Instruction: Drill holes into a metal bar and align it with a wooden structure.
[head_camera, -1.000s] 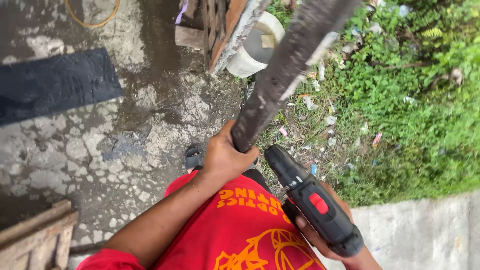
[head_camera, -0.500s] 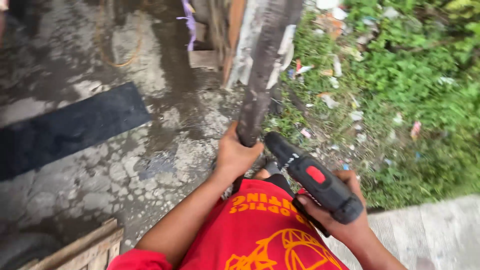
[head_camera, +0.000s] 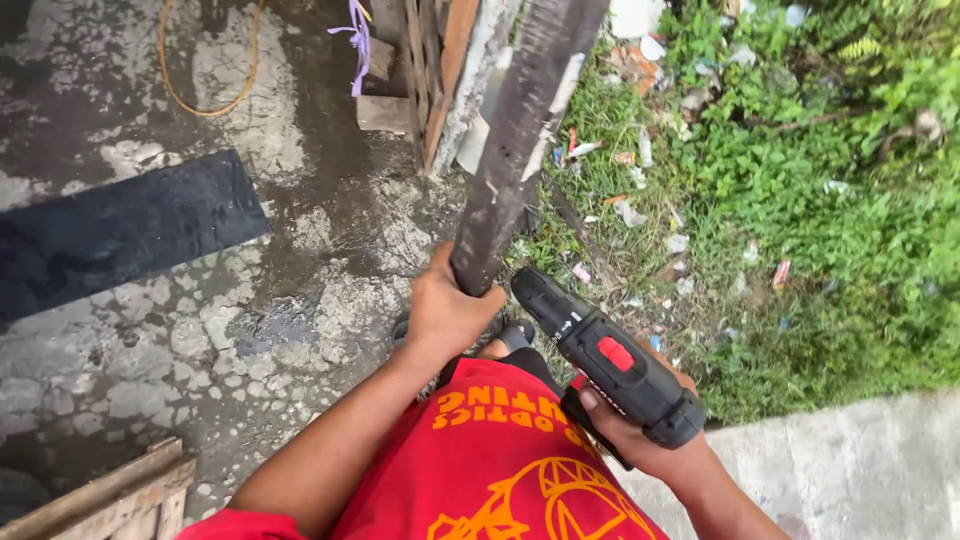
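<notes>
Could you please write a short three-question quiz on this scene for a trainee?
1. True or false: the left hand grips the lower end of the dark plank.
2. What does the right hand hold? A) a hammer B) a black drill with a red switch C) a saw
3. Fill in: the black mat lies on the wet ____ ground, on the side away from the grass.

Key: 1 true; 2 B; 3 concrete.
</notes>
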